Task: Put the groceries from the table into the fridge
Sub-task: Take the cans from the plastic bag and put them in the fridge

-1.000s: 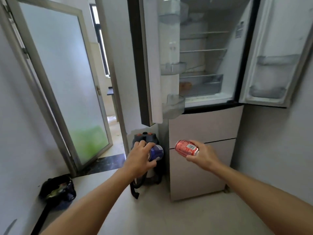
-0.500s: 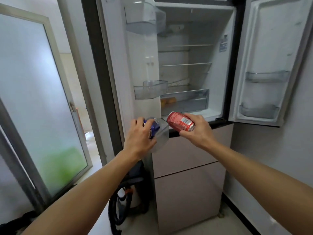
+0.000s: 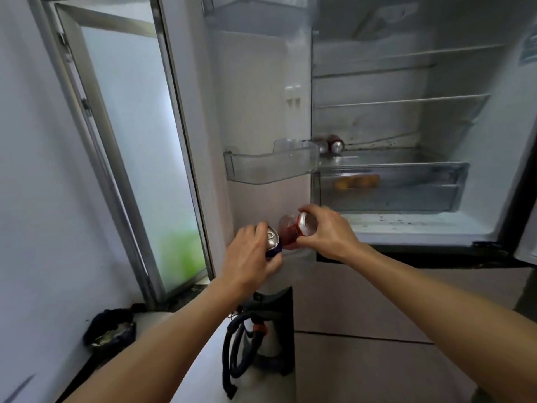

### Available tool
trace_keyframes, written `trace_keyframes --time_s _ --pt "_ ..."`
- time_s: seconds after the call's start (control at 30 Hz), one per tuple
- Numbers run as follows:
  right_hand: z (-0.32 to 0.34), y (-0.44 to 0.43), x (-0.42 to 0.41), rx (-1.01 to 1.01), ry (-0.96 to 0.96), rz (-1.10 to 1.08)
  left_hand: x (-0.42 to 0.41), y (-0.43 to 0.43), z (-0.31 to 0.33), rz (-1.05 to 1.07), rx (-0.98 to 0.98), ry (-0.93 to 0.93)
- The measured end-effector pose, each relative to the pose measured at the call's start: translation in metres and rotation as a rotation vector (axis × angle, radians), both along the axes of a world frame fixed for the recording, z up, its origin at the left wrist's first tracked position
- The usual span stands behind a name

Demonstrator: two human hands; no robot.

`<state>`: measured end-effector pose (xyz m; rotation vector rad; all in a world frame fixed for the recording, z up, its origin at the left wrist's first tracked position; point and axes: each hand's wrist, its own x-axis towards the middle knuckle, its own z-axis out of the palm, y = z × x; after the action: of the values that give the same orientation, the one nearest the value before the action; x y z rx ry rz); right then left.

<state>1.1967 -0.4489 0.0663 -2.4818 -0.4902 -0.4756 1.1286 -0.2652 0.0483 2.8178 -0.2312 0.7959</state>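
Observation:
My left hand (image 3: 249, 258) grips a blue can (image 3: 273, 246), its silver top facing me. My right hand (image 3: 329, 231) grips a red can (image 3: 296, 231), tilted with its top toward me. Both cans sit side by side at the lowest clear bin (image 3: 296, 266) on the inside of the fridge's open left door (image 3: 255, 97). The red can is partly behind the bin's clear wall. Inside the fridge (image 3: 406, 225), cans (image 3: 334, 145) lie on a shelf, and orange items (image 3: 356, 181) show through the clear drawer.
A middle door bin (image 3: 270, 167) hangs above the hands. A frosted glass door (image 3: 139, 135) stands to the left. A vacuum with a hose (image 3: 247, 353) sits on the floor under the fridge door. A dark bag (image 3: 112, 330) lies by the wall.
I have come closer to the fridge. Both hands moved forward and down to the lowest door bin, and the red can has tipped into it.

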Motion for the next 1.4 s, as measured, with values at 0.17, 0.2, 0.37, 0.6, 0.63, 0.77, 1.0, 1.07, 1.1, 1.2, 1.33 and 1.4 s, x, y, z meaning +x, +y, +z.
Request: trace_keyframes --time_s 0.17,0.2,0.37,0.6,0.63,0.77,1.0,1.07,1.1,1.2,1.33,1.4 --pt "-0.011 0.003 0.014 -0.050 0.001 0.043 0.000 -0.006 -0.007 0.091 0.089 -0.002" --pt "-0.013 0.003 0.016 -0.037 0.005 0.044 0.000 -0.006 -0.009 0.093 0.106 -0.010" --pt "-0.023 0.000 0.022 -0.026 0.001 0.093 0.002 -0.008 -0.020 0.095 0.106 -0.030" --pt "-0.038 -0.017 -0.002 0.032 -0.101 0.130 -0.020 -0.006 -0.036 0.054 0.062 -0.051" --pt "-0.037 -0.018 -0.008 0.032 -0.162 0.120 -0.027 -0.003 -0.038 0.045 0.049 -0.086" --pt "-0.021 -0.002 -0.042 0.043 -0.324 0.225 -0.065 0.019 -0.043 0.043 0.060 -0.152" --pt "-0.030 0.105 -0.146 -0.008 -0.223 0.453 -0.188 0.108 -0.070 0.302 0.106 0.180" --pt "-0.043 0.147 -0.180 -0.043 -0.179 0.513 -0.236 0.140 -0.079 0.354 0.109 0.246" --pt "-0.050 0.169 -0.197 -0.062 -0.167 0.546 -0.262 0.155 -0.082 0.389 0.115 0.275" --pt "-0.070 0.236 -0.253 -0.088 -0.124 0.652 -0.346 0.200 -0.091 0.518 0.116 0.342" --pt "-0.092 0.321 -0.330 -0.122 -0.110 0.819 -0.456 0.259 -0.108 0.710 0.057 0.422" --pt "-0.099 0.361 -0.367 -0.133 -0.106 0.894 -0.507 0.287 -0.114 0.812 0.021 0.437"
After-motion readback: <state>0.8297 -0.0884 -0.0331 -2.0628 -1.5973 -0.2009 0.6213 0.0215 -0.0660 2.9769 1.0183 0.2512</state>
